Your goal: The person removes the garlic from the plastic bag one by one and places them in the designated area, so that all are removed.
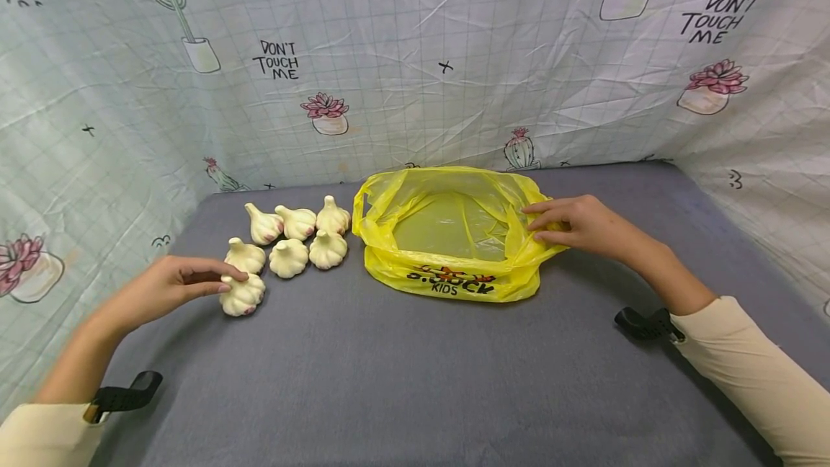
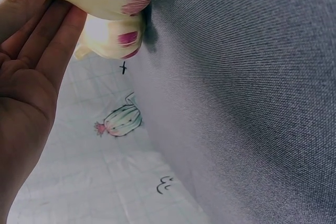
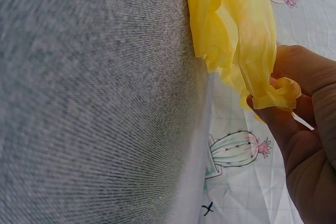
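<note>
At the left of the head view my left hand pinches the neck of the nearest garlic bulb between thumb and fingers. The left wrist view shows the thumb on that neck, and the bulb's purple-streaked base close over the cloth. Just behind it sits a second garlic bulb. A yellow plastic bag lies mid-table with its mouth spread wide and dark print on its front. My right hand grips the bag's right edge; the right wrist view has the bunched yellow plastic between thumb and fingers.
Several more garlic bulbs stand in two rows between the left hand and the bag. Grey cloth covers the table. Behind and at the sides hangs a pale curtain with cactus drawings. Black wrist mounts stick out from both wrists.
</note>
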`<state>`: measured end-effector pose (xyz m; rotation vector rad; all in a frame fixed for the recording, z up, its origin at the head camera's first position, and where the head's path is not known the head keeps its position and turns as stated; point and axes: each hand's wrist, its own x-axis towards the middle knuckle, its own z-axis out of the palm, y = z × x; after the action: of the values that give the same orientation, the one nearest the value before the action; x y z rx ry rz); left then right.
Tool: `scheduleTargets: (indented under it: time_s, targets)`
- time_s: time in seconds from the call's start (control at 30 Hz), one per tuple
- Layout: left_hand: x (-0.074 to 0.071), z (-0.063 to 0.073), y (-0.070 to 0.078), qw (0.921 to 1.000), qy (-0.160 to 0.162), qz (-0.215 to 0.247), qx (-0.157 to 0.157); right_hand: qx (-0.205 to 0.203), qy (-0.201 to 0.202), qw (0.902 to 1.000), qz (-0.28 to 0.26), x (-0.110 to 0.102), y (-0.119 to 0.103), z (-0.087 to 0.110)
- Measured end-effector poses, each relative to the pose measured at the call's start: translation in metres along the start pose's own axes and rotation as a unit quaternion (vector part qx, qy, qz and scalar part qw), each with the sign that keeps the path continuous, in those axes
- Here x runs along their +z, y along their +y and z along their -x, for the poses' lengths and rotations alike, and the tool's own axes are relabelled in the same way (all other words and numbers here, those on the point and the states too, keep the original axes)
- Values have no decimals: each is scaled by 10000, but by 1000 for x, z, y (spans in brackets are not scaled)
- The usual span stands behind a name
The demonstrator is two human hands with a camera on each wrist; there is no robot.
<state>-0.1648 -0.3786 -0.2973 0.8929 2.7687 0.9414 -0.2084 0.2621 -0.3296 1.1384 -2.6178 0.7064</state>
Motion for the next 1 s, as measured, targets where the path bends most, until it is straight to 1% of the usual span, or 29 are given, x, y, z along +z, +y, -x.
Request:
scheduleTargets:
  time_s: [0.13, 0.27, 0.37, 0.5, 0.67, 0.83, 0.97, 1.0]
  targets:
    - [1, 0, 0, 10000, 7, -2, -15, 74, -75, 9999, 3, -1, -1, 0]
    - [2, -1, 0, 10000, -3, 5, -33, 199, -242, 9995, 4, -2, -1, 0]
    - [2, -1, -1, 10000, -10, 20, -19, 315, -370, 9988, 25, -3, -1, 0]
    - [2, -1, -2, 10000, 16, 9, 14, 363, -470, 9982, 64, -4, 0, -1]
    - [3, 0, -3, 9999, 60, -24, 88, 361, -486, 9981, 87, -3, 1, -1]
    - [5, 1, -3, 9999, 78, 35, 75, 345, -477, 9983, 50, -2, 1, 0]
    - [5, 2, -3, 9999, 100, 47, -32, 259, -451, 9986, 56, -2, 1, 0]
    - [5, 2, -3, 9999, 102, 80, -104, 253, -449, 9987, 54, -2, 0, 1]
